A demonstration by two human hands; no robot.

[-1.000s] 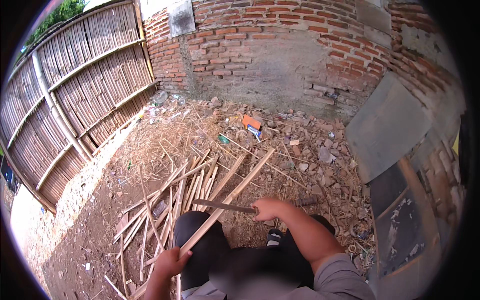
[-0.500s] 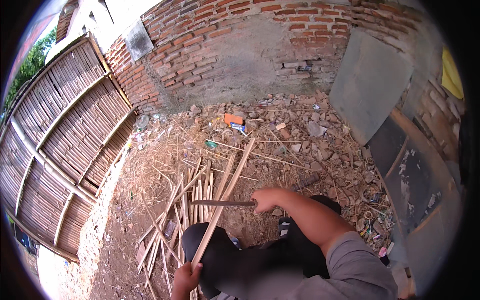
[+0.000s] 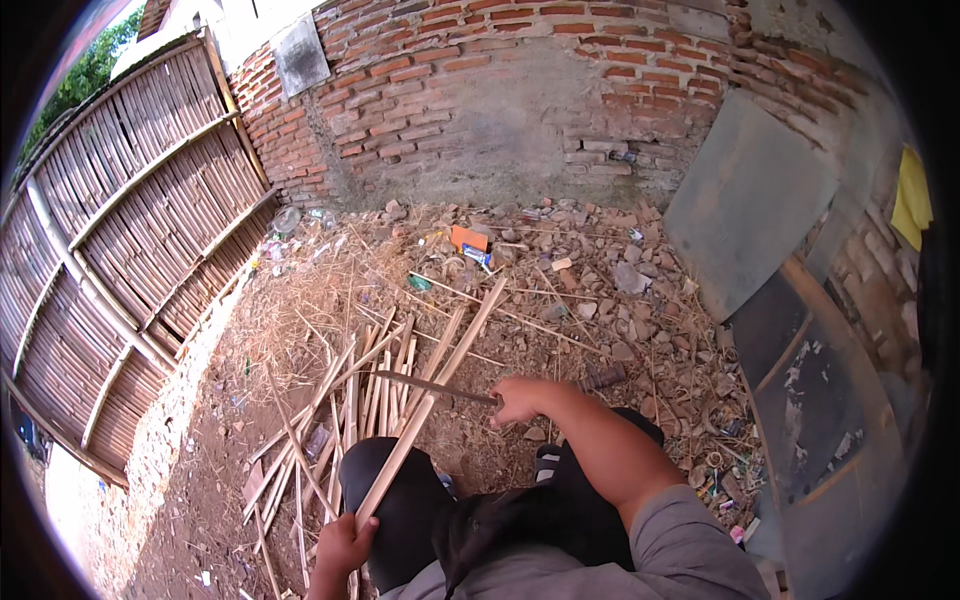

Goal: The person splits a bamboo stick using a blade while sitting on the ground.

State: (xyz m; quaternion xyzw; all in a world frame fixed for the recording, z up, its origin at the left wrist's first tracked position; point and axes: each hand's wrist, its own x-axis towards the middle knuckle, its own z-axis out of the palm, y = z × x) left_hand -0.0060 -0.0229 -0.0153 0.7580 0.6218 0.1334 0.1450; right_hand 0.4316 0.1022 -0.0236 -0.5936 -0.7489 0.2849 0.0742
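My left hand (image 3: 343, 543) is closed around the near end of a long, pale bamboo strip (image 3: 400, 450). The strip slants up and away past my left knee (image 3: 372, 465), with its far end over the ground. In my right hand (image 3: 515, 400) is the handle end of a long, dark-bladed knife (image 3: 455, 391), fingers wrapped round it. The blade points left and crosses the strip about midway; whether it touches the strip I cannot tell. Beyond and left of the knee lies a loose pile of split bamboo strips (image 3: 352, 400).
Rubble and litter (image 3: 630, 325) cover the ground ahead and to the right. A bamboo-slat panel (image 3: 150, 220) stands at the left, a brick wall (image 3: 450, 110) behind. Grey sheets (image 3: 750, 200) and a dark worn board (image 3: 815, 385) lean at the right.
The blade was level across the strip; now it tilts, its tip higher than the handle. Both hands keep their holds. The whole view has shifted slightly.
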